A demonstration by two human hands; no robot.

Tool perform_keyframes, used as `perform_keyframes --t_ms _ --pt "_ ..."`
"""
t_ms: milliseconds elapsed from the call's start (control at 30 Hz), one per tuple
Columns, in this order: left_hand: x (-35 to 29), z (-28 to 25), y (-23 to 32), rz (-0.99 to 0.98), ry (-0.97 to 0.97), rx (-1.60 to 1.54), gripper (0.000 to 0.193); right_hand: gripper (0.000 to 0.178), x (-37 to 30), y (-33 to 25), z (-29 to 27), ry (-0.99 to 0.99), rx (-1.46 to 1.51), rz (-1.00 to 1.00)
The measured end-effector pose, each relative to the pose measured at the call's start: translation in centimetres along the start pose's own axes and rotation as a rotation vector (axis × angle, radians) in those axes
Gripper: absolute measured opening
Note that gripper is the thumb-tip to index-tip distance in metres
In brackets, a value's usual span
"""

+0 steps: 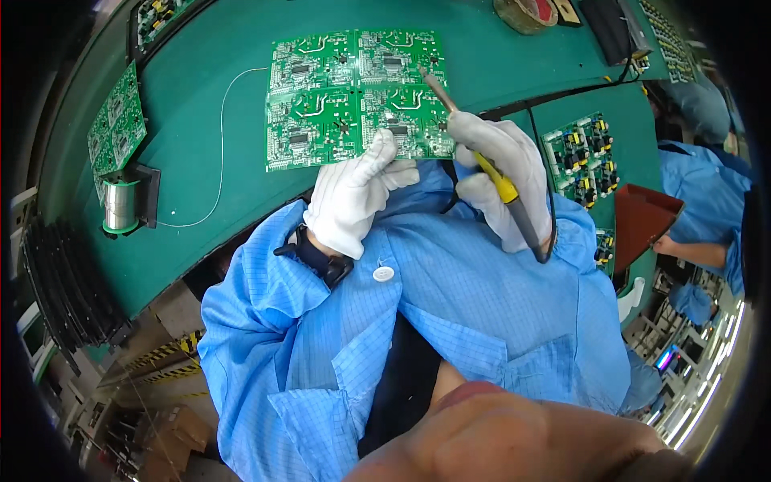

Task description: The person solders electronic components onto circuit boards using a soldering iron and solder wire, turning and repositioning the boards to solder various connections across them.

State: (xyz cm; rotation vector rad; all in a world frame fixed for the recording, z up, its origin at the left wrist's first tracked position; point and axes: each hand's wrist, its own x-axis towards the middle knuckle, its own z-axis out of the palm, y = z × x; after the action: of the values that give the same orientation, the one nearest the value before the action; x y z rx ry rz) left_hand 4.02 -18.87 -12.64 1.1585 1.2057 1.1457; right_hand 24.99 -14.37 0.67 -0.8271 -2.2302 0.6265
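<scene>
At the bench (201, 120), left grip (352, 195) grasps one four-section circuit panel (353, 100), right grip (514, 169) one soldering iron (505, 189)

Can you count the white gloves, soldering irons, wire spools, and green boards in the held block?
White cloth gloves: 2
Yellow-and-grey metal-tipped soldering iron: 1
Silvery round wire spool: 1
Green rectangular circuit boards, arranged two by two: 4
Total: 8

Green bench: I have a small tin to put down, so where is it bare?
Bare bench lies between the solder spool and the pale wire, and between the circuit panel and the woven basket. Crowded at right: component boards beside a brown tray.
</scene>
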Motion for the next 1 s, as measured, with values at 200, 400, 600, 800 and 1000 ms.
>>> perform_keyframes --t_ms 200,400,600,800,1000 --pt "0.7 -0.3 0.0 0.248 -0.125 0.210 0.060 0.016 -1.7 -0.7 1.0 0.202 0.303 0.398" --pt "0.6 0.3 1.6 0.163 -0.066 0.135 0.049 0.024 -1.3 -0.4 0.9 0.221 0.299 0.355" --pt "2.2 -0.7 7.5 -0.397 -0.151 -0.992 0.036 0.040 2.7 0.9 0.3 0.012 -0.174 -0.043" --pt "3.5 -1.3 10.5 -0.357 -0.236 -0.975 0.046 0.035 4.6 2.0 -0.1 0.205 0.059 0.018" --pt "4.6 -1.9 13.3 -0.513 -0.241 -1.239 0.053 0.040 6.4 1.0 -1.0 0.182 0.121 0.148"
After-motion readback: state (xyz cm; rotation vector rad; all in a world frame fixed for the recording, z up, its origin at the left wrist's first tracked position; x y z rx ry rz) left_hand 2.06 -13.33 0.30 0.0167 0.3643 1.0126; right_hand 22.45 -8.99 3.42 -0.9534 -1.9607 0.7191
